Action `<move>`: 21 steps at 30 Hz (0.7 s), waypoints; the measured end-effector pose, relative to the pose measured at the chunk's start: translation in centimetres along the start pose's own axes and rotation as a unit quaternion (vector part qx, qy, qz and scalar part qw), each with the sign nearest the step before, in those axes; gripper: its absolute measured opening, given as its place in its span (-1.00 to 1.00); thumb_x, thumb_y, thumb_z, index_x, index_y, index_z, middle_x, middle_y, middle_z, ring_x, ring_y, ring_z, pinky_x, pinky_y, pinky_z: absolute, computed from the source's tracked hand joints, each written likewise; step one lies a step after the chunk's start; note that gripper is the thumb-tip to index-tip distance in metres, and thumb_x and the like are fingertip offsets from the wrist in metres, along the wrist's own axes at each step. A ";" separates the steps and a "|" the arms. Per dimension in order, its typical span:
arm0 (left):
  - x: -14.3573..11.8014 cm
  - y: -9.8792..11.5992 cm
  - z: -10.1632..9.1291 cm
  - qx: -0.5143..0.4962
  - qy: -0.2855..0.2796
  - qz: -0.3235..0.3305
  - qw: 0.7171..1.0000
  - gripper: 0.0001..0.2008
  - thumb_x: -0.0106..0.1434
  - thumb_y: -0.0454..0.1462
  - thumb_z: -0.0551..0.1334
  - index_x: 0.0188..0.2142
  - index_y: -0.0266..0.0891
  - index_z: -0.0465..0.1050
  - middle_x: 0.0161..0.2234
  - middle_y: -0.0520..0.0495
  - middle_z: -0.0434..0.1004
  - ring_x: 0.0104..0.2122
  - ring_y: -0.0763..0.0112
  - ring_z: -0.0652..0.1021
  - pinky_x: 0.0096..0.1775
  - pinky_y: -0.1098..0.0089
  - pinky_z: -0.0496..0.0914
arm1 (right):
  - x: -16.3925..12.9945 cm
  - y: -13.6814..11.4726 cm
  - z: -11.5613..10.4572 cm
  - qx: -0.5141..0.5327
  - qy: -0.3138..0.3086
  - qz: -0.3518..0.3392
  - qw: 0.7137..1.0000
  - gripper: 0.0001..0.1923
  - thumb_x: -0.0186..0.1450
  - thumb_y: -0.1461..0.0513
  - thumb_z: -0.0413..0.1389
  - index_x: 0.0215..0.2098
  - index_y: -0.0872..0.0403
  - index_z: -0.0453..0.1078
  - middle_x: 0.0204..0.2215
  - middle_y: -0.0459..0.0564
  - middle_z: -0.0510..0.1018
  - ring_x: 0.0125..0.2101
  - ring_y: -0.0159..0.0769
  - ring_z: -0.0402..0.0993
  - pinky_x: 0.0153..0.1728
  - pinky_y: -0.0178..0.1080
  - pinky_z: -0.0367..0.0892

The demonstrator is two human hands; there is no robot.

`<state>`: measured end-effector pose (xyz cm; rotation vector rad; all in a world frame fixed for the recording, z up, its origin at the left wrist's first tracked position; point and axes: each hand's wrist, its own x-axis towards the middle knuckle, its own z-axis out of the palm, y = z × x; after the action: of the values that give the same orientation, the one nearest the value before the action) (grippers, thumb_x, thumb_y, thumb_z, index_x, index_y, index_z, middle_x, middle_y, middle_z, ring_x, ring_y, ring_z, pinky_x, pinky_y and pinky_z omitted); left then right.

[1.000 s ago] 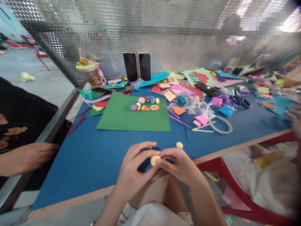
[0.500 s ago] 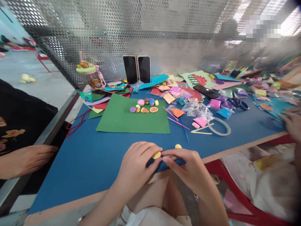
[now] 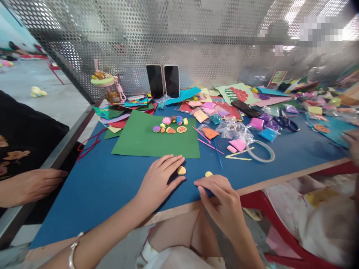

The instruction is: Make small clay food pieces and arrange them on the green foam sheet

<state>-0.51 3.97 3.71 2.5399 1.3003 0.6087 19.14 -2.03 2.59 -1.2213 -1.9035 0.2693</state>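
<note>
A tan-yellow flattened clay piece [image 3: 181, 170] lies on the blue table, at the gap between the thumb and fingers of my left hand [image 3: 159, 178]. That hand is open, its fingers stretched out over the tabletop. My right hand [image 3: 220, 193] is held a little to the right, index finger and thumb apart with nothing between them. Just behind its fingers is a second, paler yellow clay piece [image 3: 208, 174], partly covered by them. Farther back, a green paper sheet [image 3: 140, 140] bears several small clay shapes, among them a pizza-like disc [image 3: 181, 129].
Several bags of coloured clay [image 3: 210, 133], thin sticks [image 3: 211, 147] and a clear tape ring [image 3: 273, 155] lie to the right. Two phones [image 3: 171, 81] stand against the perforated metal panel [image 3: 202, 56]. Other people's hands [image 3: 33, 186] are at the left and right edges.
My left hand has let go of the tan-yellow clay piece, which now rests on the table. Both hands have moved apart, the left one slightly forward.
</note>
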 end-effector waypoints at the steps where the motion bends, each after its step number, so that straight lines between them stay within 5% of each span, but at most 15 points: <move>1: -0.2 -0.1 -0.2 0.008 0.003 0.003 1.000 -0.59 0.30 -0.15 0.13 0.12 -0.16 0.28 0.10 -0.08 0.40 0.09 0.23 0.36 0.07 0.10 0.28 | -0.1 0.2 0.1 -0.008 0.015 -0.003 1.000 -0.83 0.29 0.33 0.02 -0.23 0.01 0.42 -0.32 -0.04 0.59 -0.26 -0.30 0.51 -0.09 -0.15 0.31; 5: -1.5 0.1 -0.9 0.044 0.000 -0.005 0.999 -0.61 0.35 -0.20 0.01 0.14 -0.20 0.25 0.12 -0.10 0.36 0.12 0.24 0.34 0.09 0.12 0.28 | -0.4 0.5 0.4 -0.071 0.026 -0.033 0.997 -0.76 0.27 0.31 0.04 -0.12 -0.03 0.42 -0.19 -0.05 0.58 -0.12 -0.26 0.47 0.06 -0.07 0.19; 11: -3.8 1.1 0.1 0.095 -0.004 -0.036 0.995 -0.43 0.31 -0.09 0.04 0.23 -0.30 0.07 0.23 -0.23 0.17 0.22 0.10 0.19 0.14 0.00 0.20 | -0.3 -1.3 2.4 -0.172 0.007 0.009 0.985 -0.62 0.32 0.24 -0.02 0.11 0.00 0.28 0.06 -0.02 0.44 0.20 -0.04 0.14 0.22 0.21 -0.32; 16: -3.6 1.5 1.0 0.098 -0.011 -0.044 0.994 -0.48 0.34 -0.12 -0.01 0.23 -0.28 0.06 0.24 -0.22 0.14 0.23 0.11 0.17 0.14 -0.05 0.19 | 0.2 -1.8 3.5 -0.208 0.006 0.040 0.977 -0.60 0.31 0.22 -0.02 0.12 0.02 0.28 0.13 0.01 0.35 0.27 0.13 -0.12 0.15 0.36 -0.38; 21: -2.5 1.1 -0.3 0.065 -0.038 -0.029 0.997 -0.54 0.34 -0.15 -0.01 0.19 -0.26 0.14 0.21 -0.19 0.20 0.20 0.15 0.21 0.13 -0.01 0.22 | 0.6 -1.9 3.7 -0.201 0.003 0.036 0.979 -0.67 0.30 0.24 0.00 0.03 -0.06 0.36 0.09 -0.05 0.40 0.25 0.11 -0.04 0.15 0.36 -0.42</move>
<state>-1.16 1.35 3.75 2.5881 1.4252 0.4243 15.02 -1.57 1.69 -1.5548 -1.9685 -0.0906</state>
